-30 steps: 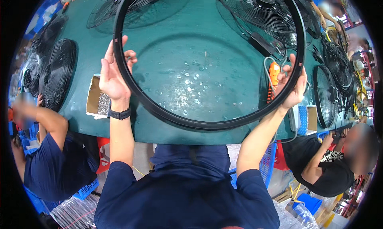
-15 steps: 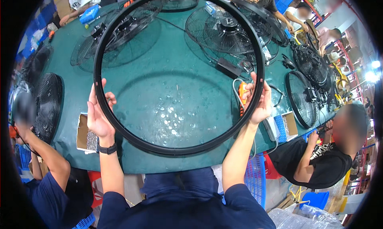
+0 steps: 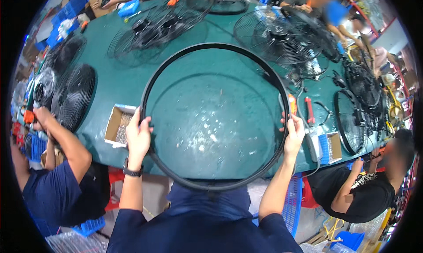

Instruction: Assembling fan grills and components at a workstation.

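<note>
Ring point(image 3: 213, 46), black, over green table point(image 3: 103, 83) | left fingers point(image 3: 135, 117): clamped on ring | right fingers point(image 3: 294, 121): clamped on ring

white lettering point(image 3: 365, 179) on a black tee point(image 3: 372, 205) over on the right, kinda bunched up and sideways, too small to really read

A large black ring point(image 3: 212, 186) is held between the left hand point(image 3: 139, 136) and the right hand point(image 3: 294, 134), its nearest part projecting past the near edge of the green worktop point(image 3: 103, 85). An open carton point(image 3: 110, 127) is placed beside the left hand; a black wire guard point(image 3: 77, 96) is seen by the left edge.
</note>
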The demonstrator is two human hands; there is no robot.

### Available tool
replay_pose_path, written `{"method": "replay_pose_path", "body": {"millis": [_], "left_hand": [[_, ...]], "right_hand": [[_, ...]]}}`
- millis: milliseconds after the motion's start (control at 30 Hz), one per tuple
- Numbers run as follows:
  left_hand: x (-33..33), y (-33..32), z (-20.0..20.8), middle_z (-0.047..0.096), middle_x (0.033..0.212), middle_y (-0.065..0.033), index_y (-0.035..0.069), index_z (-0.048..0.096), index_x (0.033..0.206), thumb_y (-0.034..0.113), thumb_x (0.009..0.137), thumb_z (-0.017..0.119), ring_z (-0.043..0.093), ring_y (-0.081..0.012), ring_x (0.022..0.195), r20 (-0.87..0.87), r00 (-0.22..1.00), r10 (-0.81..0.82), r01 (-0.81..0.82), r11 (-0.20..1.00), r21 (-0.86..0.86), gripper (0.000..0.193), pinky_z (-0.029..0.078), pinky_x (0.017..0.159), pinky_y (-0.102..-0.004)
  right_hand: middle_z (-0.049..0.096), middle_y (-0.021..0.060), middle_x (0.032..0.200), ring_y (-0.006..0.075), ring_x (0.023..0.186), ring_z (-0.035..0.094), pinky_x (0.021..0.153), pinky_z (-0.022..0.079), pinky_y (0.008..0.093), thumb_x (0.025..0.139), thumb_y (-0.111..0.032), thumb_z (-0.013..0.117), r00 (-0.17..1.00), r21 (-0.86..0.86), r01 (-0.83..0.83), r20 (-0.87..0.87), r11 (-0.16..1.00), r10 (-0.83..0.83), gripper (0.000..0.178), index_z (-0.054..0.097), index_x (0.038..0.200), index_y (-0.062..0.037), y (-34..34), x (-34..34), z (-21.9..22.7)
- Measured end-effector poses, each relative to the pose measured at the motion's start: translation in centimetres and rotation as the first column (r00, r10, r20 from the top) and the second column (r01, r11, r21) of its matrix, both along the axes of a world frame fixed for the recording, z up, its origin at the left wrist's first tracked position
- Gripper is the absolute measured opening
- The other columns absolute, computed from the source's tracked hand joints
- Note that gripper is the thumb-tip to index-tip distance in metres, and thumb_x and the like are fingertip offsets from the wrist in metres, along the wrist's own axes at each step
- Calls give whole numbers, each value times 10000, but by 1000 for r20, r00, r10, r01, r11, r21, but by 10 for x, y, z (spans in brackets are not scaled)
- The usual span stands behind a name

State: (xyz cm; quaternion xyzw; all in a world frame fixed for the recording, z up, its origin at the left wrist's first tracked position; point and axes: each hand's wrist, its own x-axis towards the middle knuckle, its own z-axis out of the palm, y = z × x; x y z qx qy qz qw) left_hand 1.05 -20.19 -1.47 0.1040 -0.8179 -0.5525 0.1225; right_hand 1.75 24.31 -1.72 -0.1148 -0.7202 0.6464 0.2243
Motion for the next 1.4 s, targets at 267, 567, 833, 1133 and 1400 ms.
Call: {"method": "replay_pose_path", "body": {"millis": [267, 567, 833, 1133, 1400], "left_hand": [[-4, 6, -19, 550, 1088, -251, -82, 561, 1149, -70, 696, 534, 519, -406, 991, 16, 986, -168, 124, 660, -741, 454, 429, 886, -421], [-15, 6, -22, 569, 1165, -263, -77, 463, 1269, -32, 757, 544, 536, -424, 1063, -10, 992, -127, 98, 809, -580, 521, 427, 921, -442], [13, -3, -30, 483, 1315, -265, -77, 414, 1318, 36, 771, 643, 481, -334, 1233, 9, 969, -248, 223, 853, -473, 604, 361, 1042, -367], [13, -5, -53, 324, 1479, -129, -24, 306, 1425, -18, 889, 546, 429, -142, 1193, 85, 920, -383, 390, 913, -115, 587, 372, 970, -254], [25, 9, -49, 400, 1421, -208, -56, 381, 1371, 122, 906, 546, 358, -279, 1335, 50, 955, -293, 288, 870, -401, 525, 252, 1102, -356]], "right_hand": [[646, 206, 986, 392, 832, 617, 771, 491, 425, 822, -71, 570, 985, 906, -124, 160, 405, -57, 254, 629, 1045, 36, -5, -4, -14], [617, 270, 784, 408, 761, 624, 681, 462, 448, 863, -78, 552, 974, 882, -112, 189, 457, -126, 256, 625, 1072, 52, -11, -21, -11], [598, 251, 1138, 371, 1092, 574, 931, 454, 417, 875, -165, 552, 980, 780, 4, 122, 626, -158, 370, 560, 1187, 34, -19, 4, -13], [646, 168, 1046, 338, 826, 595, 737, 488, 426, 843, -104, 567, 937, 631, 259, 18, 732, -348, 336, 567, 1151, 33, -43, 32, -42], [635, 180, 832, 365, 785, 614, 682, 480, 493, 866, -181, 559, 922, 662, 256, 51, 705, -383, 283, 586, 1125, -71, -38, 39, -43]]}}
